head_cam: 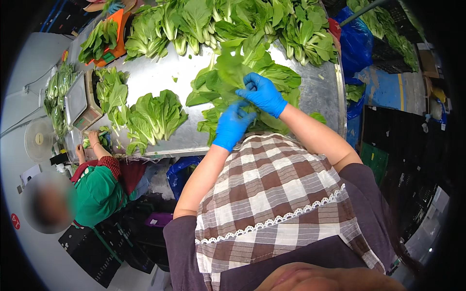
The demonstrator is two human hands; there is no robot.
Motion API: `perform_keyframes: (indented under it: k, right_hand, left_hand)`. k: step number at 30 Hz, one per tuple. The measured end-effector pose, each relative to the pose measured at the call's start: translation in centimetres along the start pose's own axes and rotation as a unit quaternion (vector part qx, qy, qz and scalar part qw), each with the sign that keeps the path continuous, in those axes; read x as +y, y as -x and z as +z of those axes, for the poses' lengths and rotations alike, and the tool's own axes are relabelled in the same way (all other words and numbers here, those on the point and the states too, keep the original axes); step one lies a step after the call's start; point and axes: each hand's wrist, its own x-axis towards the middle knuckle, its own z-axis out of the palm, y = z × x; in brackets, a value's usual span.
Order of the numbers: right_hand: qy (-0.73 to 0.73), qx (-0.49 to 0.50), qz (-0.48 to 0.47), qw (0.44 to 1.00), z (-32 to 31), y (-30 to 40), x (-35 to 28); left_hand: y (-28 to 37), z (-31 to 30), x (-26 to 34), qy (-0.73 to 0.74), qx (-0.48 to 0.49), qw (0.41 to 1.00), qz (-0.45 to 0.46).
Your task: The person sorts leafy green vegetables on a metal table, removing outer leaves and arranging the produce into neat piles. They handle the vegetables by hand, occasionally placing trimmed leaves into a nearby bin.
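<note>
Both of my hands wear blue gloves over the near side of a metal table. In my right hand are pinched leafy greens, their leaves blurred. Just nearer my body, my left hand has its fingers curled close to the base of those greens; whether it grips anything is hidden. Loose green leaves lie under and around both hands, reaching back to my checked apron. Left of them, a bunch of pale-stemmed greens rests on the metal table.
A long heap of greens lines the table's far side. At left stand an orange scale bearing greens and another scale. A co-worker in green handles greens at the left end. Blue bags hang at right by black crates.
</note>
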Motion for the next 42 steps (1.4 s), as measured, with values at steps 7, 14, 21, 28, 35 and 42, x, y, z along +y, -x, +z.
perform_keyframes:
  k: [7, 14, 21, 28, 35, 42]
  right_hand:
    - [-0.088, -0.043, -0.005, 0.995, 1.0, 1.3, 0.3]
    - [-0.267, -0.084, 0.038, 0.959, 3.3, 1.5, 1.9]
    - [-0.261, -0.140, 0.061, 0.953, 4.5, 1.3, 0.5]
    - [-0.268, -0.101, 0.106, 0.952, 4.9, -0.2, -1.2]
    - [-0.027, -0.079, 0.062, 0.995, -1.4, -2.0, 0.9]
    - [0.185, 0.009, -0.078, 0.980, -4.3, -4.3, -3.1]
  left_hand:
    - [-0.5, -2.8, 1.2, 0.372, 0.018, 0.922, -0.107]
    - [-0.8, -1.3, -0.7, 0.459, 0.074, 0.883, -0.061]
    - [-0.6, -2.2, -4.3, 0.479, 0.066, 0.874, -0.045]
    - [0.0, -3.0, -2.6, 0.436, 0.175, 0.880, -0.070]
    - [0.2, -1.8, -0.9, 0.407, 0.272, 0.870, 0.061]
    - [-2.1, -5.1, -1.8, 0.546, 0.229, 0.806, -0.013]
